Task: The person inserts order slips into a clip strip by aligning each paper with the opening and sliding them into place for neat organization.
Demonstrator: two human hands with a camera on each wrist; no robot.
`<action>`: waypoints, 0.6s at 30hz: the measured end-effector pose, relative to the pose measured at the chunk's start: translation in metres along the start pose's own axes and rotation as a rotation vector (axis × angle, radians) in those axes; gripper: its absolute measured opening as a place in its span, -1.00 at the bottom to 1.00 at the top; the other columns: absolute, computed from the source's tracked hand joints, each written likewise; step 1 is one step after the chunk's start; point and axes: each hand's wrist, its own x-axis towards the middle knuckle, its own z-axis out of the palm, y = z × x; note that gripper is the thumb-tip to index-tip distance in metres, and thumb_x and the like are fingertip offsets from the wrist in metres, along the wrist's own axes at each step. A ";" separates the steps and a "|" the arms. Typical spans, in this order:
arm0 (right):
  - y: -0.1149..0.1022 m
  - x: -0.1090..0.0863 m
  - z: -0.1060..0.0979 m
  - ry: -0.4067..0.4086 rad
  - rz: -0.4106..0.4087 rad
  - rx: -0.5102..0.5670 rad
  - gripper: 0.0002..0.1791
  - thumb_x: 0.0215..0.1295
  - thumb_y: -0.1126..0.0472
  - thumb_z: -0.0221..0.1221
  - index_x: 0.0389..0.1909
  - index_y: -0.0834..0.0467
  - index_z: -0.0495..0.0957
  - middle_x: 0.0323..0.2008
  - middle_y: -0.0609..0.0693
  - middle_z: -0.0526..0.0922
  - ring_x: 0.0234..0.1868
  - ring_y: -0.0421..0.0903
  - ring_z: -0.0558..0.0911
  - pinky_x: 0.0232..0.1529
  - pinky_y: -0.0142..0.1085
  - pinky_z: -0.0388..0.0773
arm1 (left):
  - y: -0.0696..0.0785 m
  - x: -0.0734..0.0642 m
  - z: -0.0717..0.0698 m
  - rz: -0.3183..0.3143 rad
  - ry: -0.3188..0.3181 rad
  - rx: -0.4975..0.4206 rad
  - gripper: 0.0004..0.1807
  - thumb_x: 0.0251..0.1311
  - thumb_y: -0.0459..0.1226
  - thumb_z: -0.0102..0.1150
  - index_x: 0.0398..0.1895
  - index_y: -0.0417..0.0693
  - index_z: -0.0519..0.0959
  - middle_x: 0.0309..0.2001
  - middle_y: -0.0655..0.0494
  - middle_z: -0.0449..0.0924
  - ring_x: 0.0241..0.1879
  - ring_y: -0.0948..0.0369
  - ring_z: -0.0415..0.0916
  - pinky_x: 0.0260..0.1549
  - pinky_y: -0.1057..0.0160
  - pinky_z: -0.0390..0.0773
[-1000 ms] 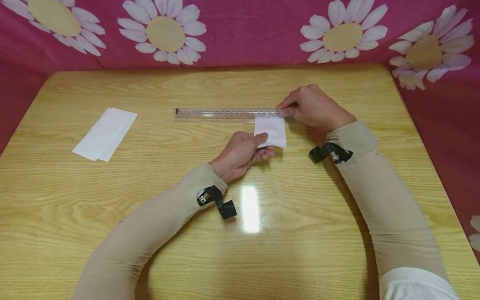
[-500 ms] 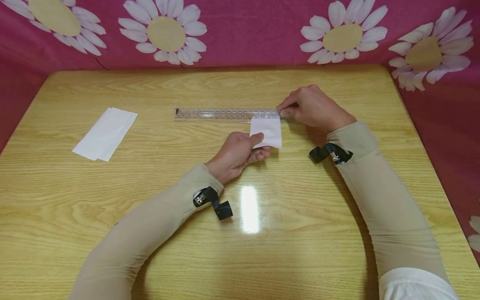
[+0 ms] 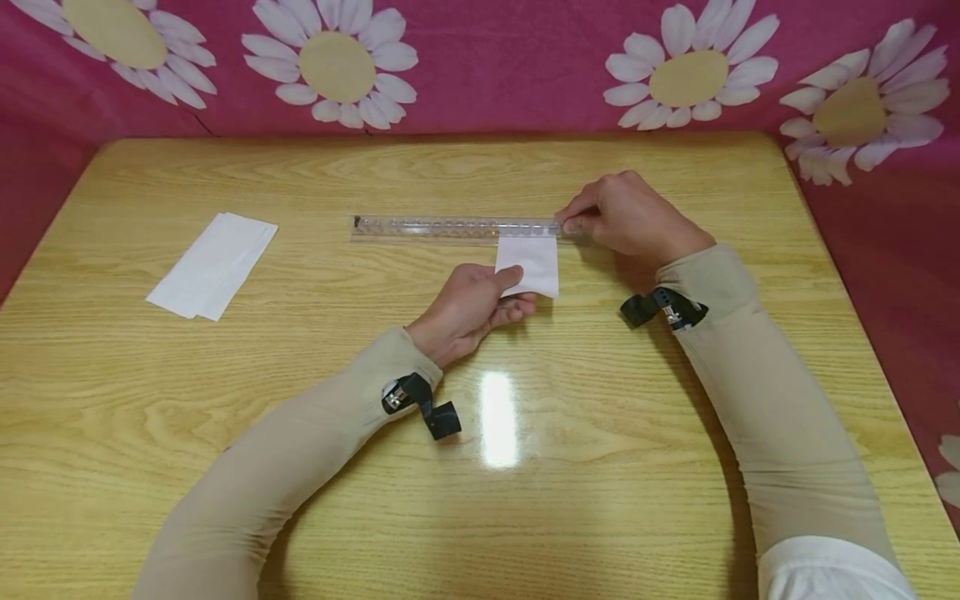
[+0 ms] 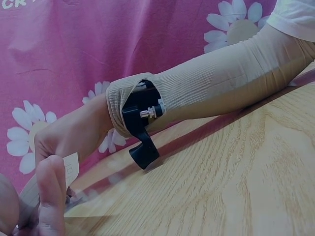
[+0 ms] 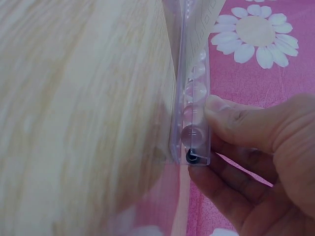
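Note:
A long clear plastic strip case (image 3: 420, 227), with a row of round see-through pieces inside, lies crosswise on the table. My right hand (image 3: 637, 217) pinches its right end between thumb and fingers; a small dark round part (image 5: 192, 157) shows at that end in the right wrist view. My left hand (image 3: 472, 304) holds a small white paper slip (image 3: 534, 258), thumb on top and fingers beneath. The slip's far edge meets the strip, near the right hand. Faint printed lines mark the slip (image 5: 199, 29) in the right wrist view. Whether its edge sits inside the strip, I cannot tell.
Several white paper sheets (image 3: 213, 267) lie in an overlapping stack on the left of the wood-grain table (image 3: 360, 517). A pink cloth (image 3: 510, 67) with large daisies hangs behind the table. Black camera mounts (image 3: 420, 404) sit on both wrists.
My left hand has slid a little to the left with the paper slip, along the strip's near edge. My right hand and the strip have stayed in place.

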 end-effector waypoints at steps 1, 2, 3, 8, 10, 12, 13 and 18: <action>0.000 0.000 0.000 0.000 0.001 -0.001 -0.78 0.30 0.21 0.24 -0.07 0.08 0.72 -0.06 0.10 0.75 0.00 0.02 0.68 0.07 -0.07 0.59 | 0.000 0.000 0.000 0.000 -0.001 0.000 -0.73 0.45 -0.26 -0.05 -0.22 -0.36 0.51 -0.51 0.00 0.63 -0.58 0.32 0.60 -0.57 0.53 0.59; 0.000 0.000 0.000 -0.002 0.002 0.000 -0.78 0.30 0.21 0.24 -0.07 0.08 0.72 -0.05 0.11 0.75 0.00 0.02 0.68 0.07 -0.06 0.59 | 0.000 0.000 -0.001 0.001 -0.002 -0.001 -0.73 0.45 -0.26 -0.04 -0.21 -0.36 0.51 -0.51 0.00 0.63 -0.58 0.32 0.60 -0.56 0.53 0.59; 0.000 0.000 0.000 -0.003 0.003 -0.001 -0.78 0.30 0.21 0.24 -0.07 0.08 0.72 -0.05 0.11 0.75 0.00 0.02 0.68 0.07 -0.06 0.59 | 0.000 -0.001 -0.001 0.002 -0.003 -0.001 -0.73 0.45 -0.26 -0.04 -0.20 -0.37 0.51 -0.51 0.00 0.63 -0.58 0.32 0.60 -0.56 0.53 0.59; -0.001 0.000 0.000 0.002 0.002 -0.004 -0.79 0.30 0.21 0.24 -0.07 0.08 0.72 -0.06 0.11 0.75 -0.02 0.01 0.68 0.06 -0.06 0.60 | 0.001 -0.003 -0.003 0.006 -0.008 0.006 -0.68 0.46 -0.26 -0.05 -0.11 -0.44 0.51 -0.49 -0.01 0.63 -0.57 0.33 0.61 -0.55 0.53 0.59; -0.001 0.000 0.000 0.004 0.001 -0.005 -0.79 0.30 0.21 0.24 -0.08 0.08 0.72 -0.07 0.11 0.76 -0.03 0.01 0.68 0.05 -0.07 0.60 | 0.001 -0.003 -0.004 0.006 -0.009 0.012 -0.66 0.46 -0.25 -0.05 -0.08 -0.46 0.50 -0.49 -0.01 0.64 -0.57 0.33 0.61 -0.55 0.53 0.59; -0.001 0.000 -0.001 0.007 0.003 -0.005 -0.79 0.30 0.21 0.24 -0.08 0.08 0.73 -0.07 0.10 0.76 -0.03 0.00 0.68 0.04 -0.08 0.60 | 0.002 -0.003 -0.005 0.008 -0.010 0.016 -0.64 0.46 -0.25 -0.06 -0.05 -0.47 0.50 -0.49 -0.01 0.64 -0.57 0.33 0.60 -0.55 0.53 0.59; -0.001 0.000 -0.001 0.007 0.003 -0.005 -0.79 0.30 0.22 0.24 -0.08 0.08 0.73 -0.07 0.10 0.76 -0.03 0.00 0.68 0.04 -0.08 0.60 | 0.002 -0.004 -0.005 0.007 -0.010 0.018 -0.64 0.46 -0.25 -0.06 -0.03 -0.48 0.49 -0.49 0.00 0.64 -0.57 0.33 0.60 -0.55 0.54 0.58; -0.001 0.000 -0.001 0.005 0.000 -0.007 -0.79 0.30 0.22 0.25 -0.08 0.08 0.72 -0.07 0.10 0.76 -0.02 0.01 0.68 0.04 -0.08 0.61 | 0.002 -0.005 -0.007 0.007 -0.009 0.031 -0.62 0.47 -0.24 -0.07 -0.02 -0.47 0.49 -0.48 0.00 0.63 -0.56 0.33 0.60 -0.54 0.53 0.58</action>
